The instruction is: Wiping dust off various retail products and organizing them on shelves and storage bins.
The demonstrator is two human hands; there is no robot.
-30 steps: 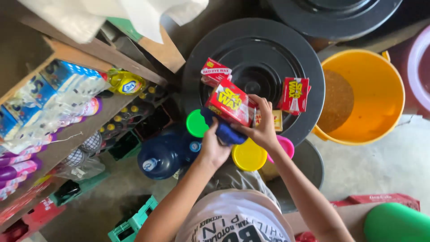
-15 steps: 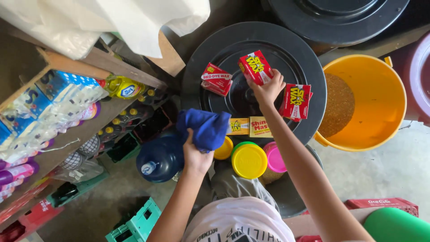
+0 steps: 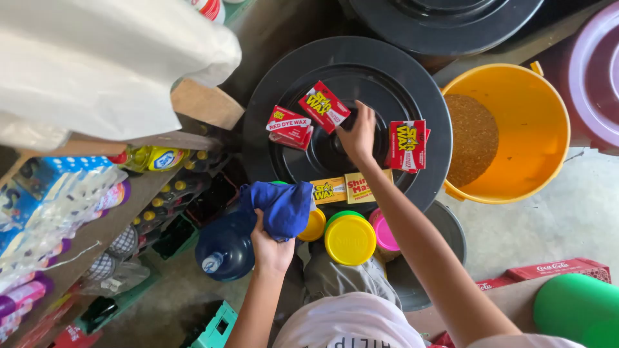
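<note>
The right hand (image 3: 358, 135) has let go of the red box (image 3: 324, 106), now lying on the black lid (image 3: 425, 84); the left hand (image 3: 271, 248) clenches the blue cloth (image 3: 284, 206).

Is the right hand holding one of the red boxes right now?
No: the right hand rests empty on the black lid, between the red boxes, gripping none.

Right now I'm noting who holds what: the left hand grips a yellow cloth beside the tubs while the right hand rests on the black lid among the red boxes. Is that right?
Not quite: the cloth is blue, not yellow, as the head view shows. The rest holds: the left hand grips it beside the tubs, and the right hand rests on the black lid among the red boxes.
</note>
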